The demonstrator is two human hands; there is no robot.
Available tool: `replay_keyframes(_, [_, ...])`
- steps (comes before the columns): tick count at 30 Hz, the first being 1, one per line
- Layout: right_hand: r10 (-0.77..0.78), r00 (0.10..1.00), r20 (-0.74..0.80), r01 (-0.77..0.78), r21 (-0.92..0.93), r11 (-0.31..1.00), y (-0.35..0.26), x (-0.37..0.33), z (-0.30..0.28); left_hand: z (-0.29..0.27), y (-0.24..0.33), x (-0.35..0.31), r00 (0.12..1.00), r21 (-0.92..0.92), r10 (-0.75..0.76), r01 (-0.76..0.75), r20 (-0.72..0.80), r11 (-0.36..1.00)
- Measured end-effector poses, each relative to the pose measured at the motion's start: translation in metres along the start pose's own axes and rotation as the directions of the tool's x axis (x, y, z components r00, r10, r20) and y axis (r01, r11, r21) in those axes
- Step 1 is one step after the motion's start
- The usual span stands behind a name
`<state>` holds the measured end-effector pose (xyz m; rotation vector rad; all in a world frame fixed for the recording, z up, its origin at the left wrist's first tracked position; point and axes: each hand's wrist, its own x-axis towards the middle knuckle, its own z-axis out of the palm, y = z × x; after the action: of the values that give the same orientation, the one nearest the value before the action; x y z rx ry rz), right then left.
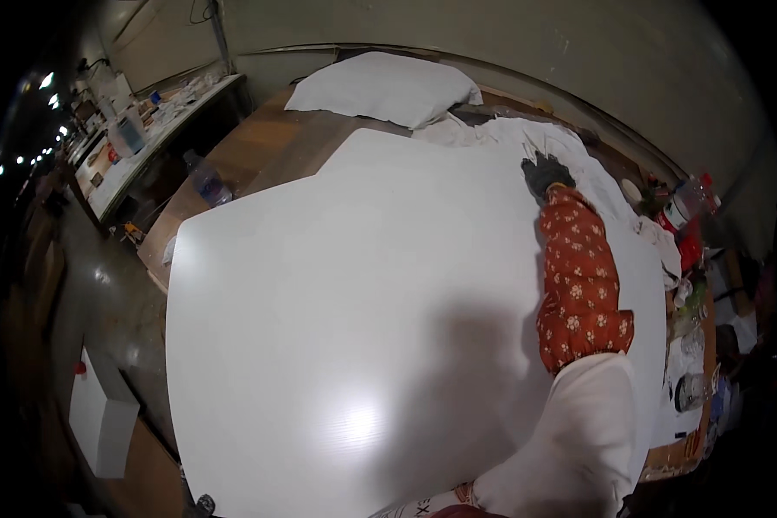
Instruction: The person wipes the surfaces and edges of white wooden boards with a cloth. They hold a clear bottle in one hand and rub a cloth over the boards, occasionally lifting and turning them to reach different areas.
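A large white panel (319, 285) with a notched far left corner and a glossy, faintly grained face spreads out before me. My right hand (547, 175), in a dark grey glove, reaches to its far right part, beside a crumpled white cloth (596, 168). Its fingers point away from me and look stretched out, with pale tips; nothing shows held in them. A red floral sleeve cover (578, 276) wraps that forearm. At the near left corner of the panel, only a small dark gloved bit of my left hand (205, 502) shows, its fingers mostly hidden.
Behind the panel lies a white padded bundle (384, 86) on the wooden table. A plastic bottle (207, 179) stands past the left edge. Bottles, including one with a red label (686, 203), and clutter line the right side. A cluttered bench (151, 142) stands far left.
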<state>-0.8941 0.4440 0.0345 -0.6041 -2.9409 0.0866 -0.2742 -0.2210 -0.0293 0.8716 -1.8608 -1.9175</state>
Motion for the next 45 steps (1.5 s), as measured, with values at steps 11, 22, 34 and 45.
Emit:
replay_keyframes(11, [-0.659, -0.074, -0.748, 0.929, 0.189, -0.318, -0.267, -0.397, 0.003, 0.036, 0.032, -0.022, 0.992, -0.159, 0.042, -0.024, 0.115, 0.987])
replay_keyframes(22, [-0.263, 0.965, 0.016, 0.263, 0.022, 0.965, -0.133, -0.091, 0.008, 0.122, 0.026, -0.134, 0.995, -0.319, -0.076, 0.051, -0.065, 0.946])
replay_keyframes(34, [-0.792, -0.474, -0.385, 0.753, 0.289, -0.591, -0.253, -0.493, -0.061, 0.105, 0.035, -0.130, 0.994, -0.064, -0.061, 0.067, 0.094, 0.996])
replay_keyframes(45, [-0.902, -0.139, -0.408, 0.968, 0.138, -0.211, -0.127, -0.400, -0.045, 0.196, 0.141, -0.003, 0.226, 0.331, 0.534, -0.937, 0.815, -0.110])
